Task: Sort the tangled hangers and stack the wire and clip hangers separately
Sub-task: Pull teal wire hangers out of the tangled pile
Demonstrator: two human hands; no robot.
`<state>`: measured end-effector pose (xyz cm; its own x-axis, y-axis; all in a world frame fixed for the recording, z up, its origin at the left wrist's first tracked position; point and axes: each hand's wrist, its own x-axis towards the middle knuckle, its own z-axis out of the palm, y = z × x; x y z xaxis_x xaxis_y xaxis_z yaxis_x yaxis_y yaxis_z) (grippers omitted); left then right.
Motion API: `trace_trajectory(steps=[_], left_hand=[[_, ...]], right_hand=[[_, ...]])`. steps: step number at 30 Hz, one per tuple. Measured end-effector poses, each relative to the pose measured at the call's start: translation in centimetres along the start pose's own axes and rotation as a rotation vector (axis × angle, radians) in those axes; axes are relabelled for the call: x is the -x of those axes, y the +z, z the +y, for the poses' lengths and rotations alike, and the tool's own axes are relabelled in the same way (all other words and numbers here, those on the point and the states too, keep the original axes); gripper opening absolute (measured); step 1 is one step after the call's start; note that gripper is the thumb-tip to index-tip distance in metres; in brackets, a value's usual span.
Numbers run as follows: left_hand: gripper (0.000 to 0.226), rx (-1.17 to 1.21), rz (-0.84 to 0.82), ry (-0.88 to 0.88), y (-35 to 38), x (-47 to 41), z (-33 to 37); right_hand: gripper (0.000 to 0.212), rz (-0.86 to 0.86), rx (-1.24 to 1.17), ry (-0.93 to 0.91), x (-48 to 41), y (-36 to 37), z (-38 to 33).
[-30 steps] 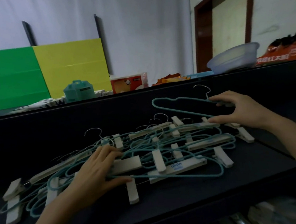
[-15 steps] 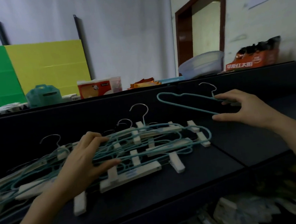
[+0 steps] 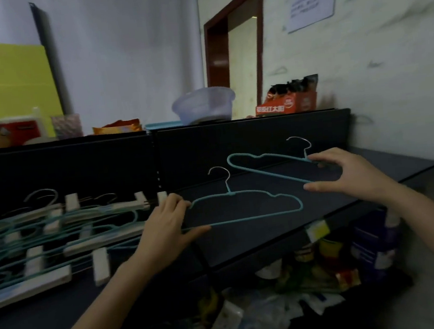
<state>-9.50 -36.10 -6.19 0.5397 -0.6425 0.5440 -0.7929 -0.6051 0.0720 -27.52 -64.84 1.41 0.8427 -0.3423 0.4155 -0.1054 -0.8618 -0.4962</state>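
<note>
From the head camera: the left hand (image 3: 164, 230) pinches the left end of one teal wire hanger (image 3: 251, 204) between thumb and fingers, holding it just over the dark shelf (image 3: 396, 165). The right hand (image 3: 349, 175) grips the right end of a second wire hanger (image 3: 266, 168), farther back and to the right. The tangled pile of clip hangers (image 3: 59, 240) lies on the shelf to the left, just beside the left hand
</note>
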Motion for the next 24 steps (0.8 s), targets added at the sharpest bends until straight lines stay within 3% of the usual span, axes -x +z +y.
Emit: trace_trajectory(steps=[6, 13, 17, 19, 22, 24], left_hand=[[0.069, 0.003, -0.08, -0.006, 4.8, -5.4, 4.6], [0.067, 0.072, -0.241, -0.078, 8.3, -8.6, 4.0], [0.115, 0.066, -0.273, -0.118, 9.5, -9.5, 3.2], [0.124, 0.071, -0.295, -0.147, 9.5, -9.7, 2.9], [0.113, 0.154, -0.35, -0.185, 8.2, -9.9, 2.9], [0.079, 0.225, -0.387, -0.213, 6.9, -10.0, 2.8]], right_hand=[[0.089, -0.028, 0.035, 0.036, -0.9, -1.1, 5.4], [0.095, -0.137, 0.028, -0.014, -4.4, 0.9, 8.8], [0.095, -0.209, 0.036, -0.072, -7.7, 2.9, 9.5], [0.097, -0.242, 0.018, -0.091, -9.4, 4.0, 9.5], [0.095, -0.282, 0.007, -0.122, -11.3, 5.5, 9.5], [0.092, -0.307, 0.021, -0.156, -12.2, 6.6, 9.7]])
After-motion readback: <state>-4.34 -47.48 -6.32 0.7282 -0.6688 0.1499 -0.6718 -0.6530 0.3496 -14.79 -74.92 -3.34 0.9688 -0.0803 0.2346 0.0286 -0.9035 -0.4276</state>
